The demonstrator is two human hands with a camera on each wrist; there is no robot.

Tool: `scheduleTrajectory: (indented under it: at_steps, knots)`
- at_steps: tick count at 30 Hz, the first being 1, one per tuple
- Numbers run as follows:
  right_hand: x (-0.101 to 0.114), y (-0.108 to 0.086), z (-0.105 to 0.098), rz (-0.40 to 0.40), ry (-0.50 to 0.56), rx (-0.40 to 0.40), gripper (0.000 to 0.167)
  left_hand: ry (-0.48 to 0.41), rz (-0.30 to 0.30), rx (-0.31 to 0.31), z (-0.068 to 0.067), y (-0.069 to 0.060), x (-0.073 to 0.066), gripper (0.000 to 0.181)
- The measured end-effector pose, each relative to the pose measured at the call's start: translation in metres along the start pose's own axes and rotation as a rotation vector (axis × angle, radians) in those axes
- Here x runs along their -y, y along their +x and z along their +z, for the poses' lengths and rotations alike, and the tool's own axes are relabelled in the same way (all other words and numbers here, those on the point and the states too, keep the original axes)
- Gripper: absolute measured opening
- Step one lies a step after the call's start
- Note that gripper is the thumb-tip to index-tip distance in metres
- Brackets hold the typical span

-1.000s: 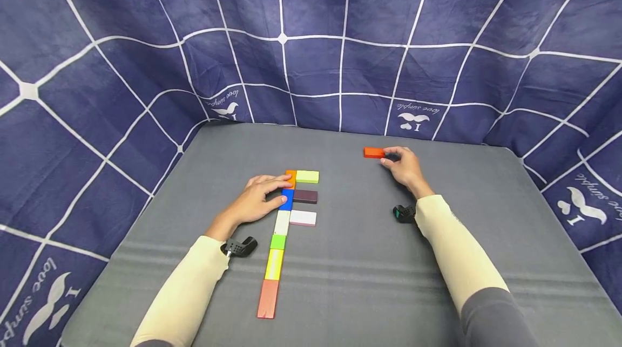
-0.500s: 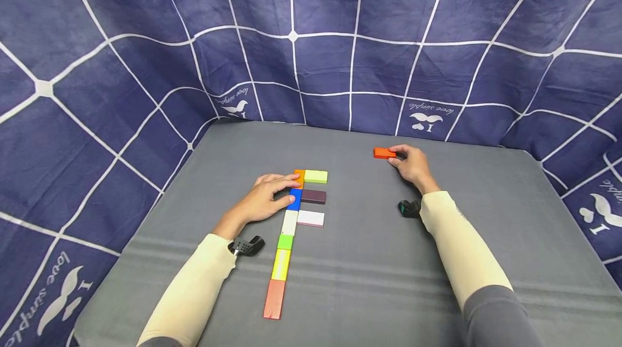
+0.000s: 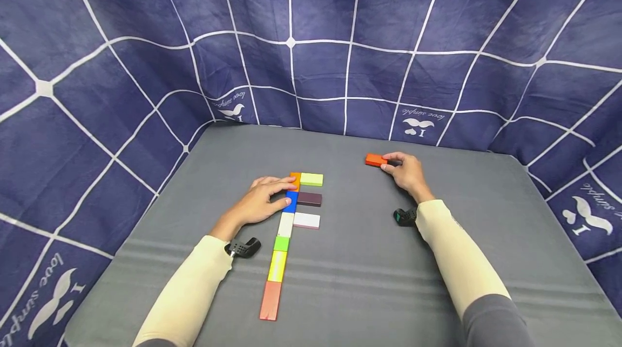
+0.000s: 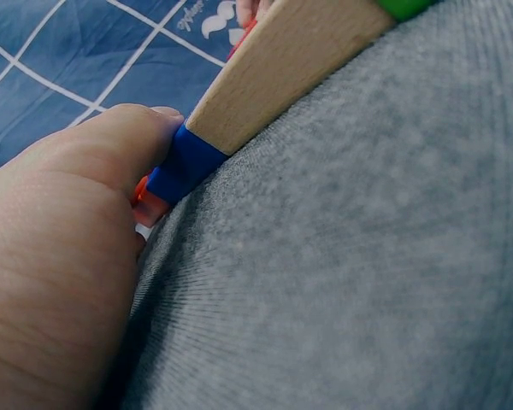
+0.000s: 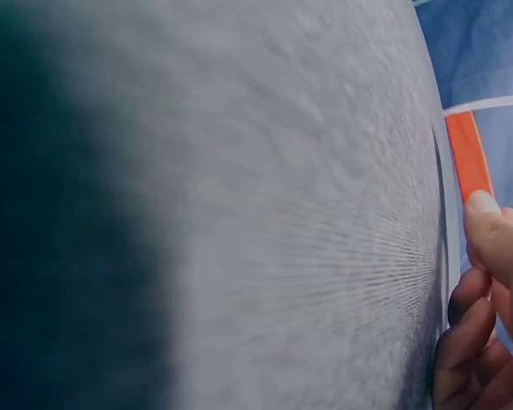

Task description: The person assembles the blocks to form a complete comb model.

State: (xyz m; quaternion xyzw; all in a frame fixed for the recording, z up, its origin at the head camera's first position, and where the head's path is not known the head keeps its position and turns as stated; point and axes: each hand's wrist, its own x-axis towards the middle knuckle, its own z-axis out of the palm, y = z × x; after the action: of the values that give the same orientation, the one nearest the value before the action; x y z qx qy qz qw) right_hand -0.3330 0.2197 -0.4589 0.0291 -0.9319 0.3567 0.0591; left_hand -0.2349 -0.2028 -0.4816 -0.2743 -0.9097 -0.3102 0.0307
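On the grey tabletop point(image 3: 350, 282) a line of coloured blocks runs away from the person. My left hand point(image 3: 259, 201) rests at its far end, with extended fingers over the orange block point(image 3: 295, 178) and the thumb against the blue block point(image 3: 290, 202). In the left wrist view the thumb touches the blue block's point(image 4: 186, 162) edge beside a bare wooden block point(image 4: 278, 73). At the back right, my right hand point(image 3: 407, 174) pinches one end of a red-orange block point(image 3: 376, 160). The right wrist view shows the thumb on this block point(image 5: 468, 154); whether it touches the table is unclear.
Nearer in the line lie a cream block point(image 3: 285, 225), a green block point(image 3: 282, 243), a yellow block point(image 3: 277, 266) and a salmon block point(image 3: 270, 301). Yellow-green point(image 3: 311, 179), dark purple point(image 3: 309, 199) and white point(image 3: 306, 220) blocks jut rightward. A blue checked cloth point(image 3: 320, 66) hangs behind.
The head view shifts slightly. The red-orange block turns a little in my right hand, staying about as far from the line. My left hand keeps its place on the blocks.
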Motion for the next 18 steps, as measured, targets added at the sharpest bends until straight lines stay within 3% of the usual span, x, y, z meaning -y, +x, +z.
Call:
scheduleTrajectory:
  at_steps: [10,18]
  knots:
    - [0.013,-0.023,-0.001,-0.096,0.053,-0.048,0.027,0.002,-0.021,0.01,-0.001,-0.001,-0.003,0.042]
    - [0.029,-0.041,0.003,-0.093,0.162,-0.031,0.028,-0.001,0.017,-0.006,-0.002,-0.002,-0.003,0.042]
